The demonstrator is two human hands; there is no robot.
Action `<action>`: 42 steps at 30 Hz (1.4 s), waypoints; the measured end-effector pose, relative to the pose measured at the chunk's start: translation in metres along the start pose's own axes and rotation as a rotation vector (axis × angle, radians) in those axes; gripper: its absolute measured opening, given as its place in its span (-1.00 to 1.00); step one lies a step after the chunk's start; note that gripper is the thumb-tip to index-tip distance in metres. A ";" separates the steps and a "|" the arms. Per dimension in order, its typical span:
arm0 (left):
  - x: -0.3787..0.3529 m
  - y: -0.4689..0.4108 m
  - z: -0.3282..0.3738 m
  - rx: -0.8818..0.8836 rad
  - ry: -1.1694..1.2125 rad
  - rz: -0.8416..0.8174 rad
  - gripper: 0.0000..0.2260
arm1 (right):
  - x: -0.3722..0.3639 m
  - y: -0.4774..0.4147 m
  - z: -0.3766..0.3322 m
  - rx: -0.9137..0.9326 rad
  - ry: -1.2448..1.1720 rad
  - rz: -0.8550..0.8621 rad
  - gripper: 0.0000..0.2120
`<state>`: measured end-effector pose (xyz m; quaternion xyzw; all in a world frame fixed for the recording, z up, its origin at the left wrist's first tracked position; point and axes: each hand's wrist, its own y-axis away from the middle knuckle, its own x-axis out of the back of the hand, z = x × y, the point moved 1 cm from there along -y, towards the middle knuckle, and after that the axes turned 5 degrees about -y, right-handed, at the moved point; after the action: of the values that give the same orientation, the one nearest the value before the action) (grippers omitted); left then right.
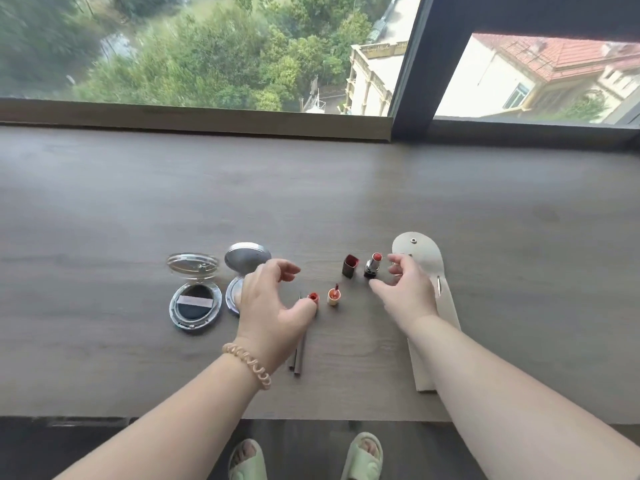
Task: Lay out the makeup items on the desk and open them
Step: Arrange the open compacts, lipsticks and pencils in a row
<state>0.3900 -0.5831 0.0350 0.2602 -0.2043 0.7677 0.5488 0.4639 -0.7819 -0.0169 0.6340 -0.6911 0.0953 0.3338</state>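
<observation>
Red lipstick (374,265) stands upright and uncapped on the counter (104,202), just left of the right hand (408,292), so that's the nearer one. Both hands are loose, half-curled, holding nothing. The left hand (266,306) hovers over pencils (298,358) lying near-to-far.

Silver compact (246,257) and pencils (300,355) partly behind left hand (268,306).

A black cushion compact (195,303) is lying open at the left of the counter (104,202), clear lid raised. Beside it a silver compact (246,258) is standing open, partly hidden. A lipstick (374,265) is standing upright, red bullet showing, its dark cap (350,266) just beside. An orange gloss tube (333,297) is sitting uncapped nearer, thin pencils (300,358) lying to its left.
</observation>
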 end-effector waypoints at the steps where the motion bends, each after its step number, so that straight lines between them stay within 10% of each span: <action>1: -0.004 -0.005 0.003 0.038 -0.014 -0.043 -0.63 | 0.000 -0.005 0.000 0.019 0.020 -0.019 -0.50; 5: -0.016 -0.058 0.027 0.147 0.014 -0.266 -0.78 | -0.002 -0.020 -0.001 0.071 0.073 -0.072 -0.60; 13: -0.078 -0.109 0.027 -0.268 -0.609 -0.690 -0.65 | -0.008 -0.031 0.004 0.091 0.101 -0.088 -0.85; 20: -0.075 -0.112 0.027 -0.322 -0.497 -0.528 -0.85 | -0.005 -0.031 -0.011 0.180 0.083 0.015 -0.96; 31: 0.129 -0.089 0.007 -0.148 -0.133 0.048 -0.87 | -0.044 0.050 -0.173 0.599 -0.257 0.180 -0.84; 42: 0.178 -0.043 -0.152 0.261 -0.145 -0.079 -0.90 | -0.215 0.131 -0.148 0.629 0.180 0.114 -0.82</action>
<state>0.3579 -0.3476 0.0284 0.3919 -0.1316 0.7448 0.5238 0.3852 -0.5020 0.0082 0.6554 -0.6299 0.3779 0.1757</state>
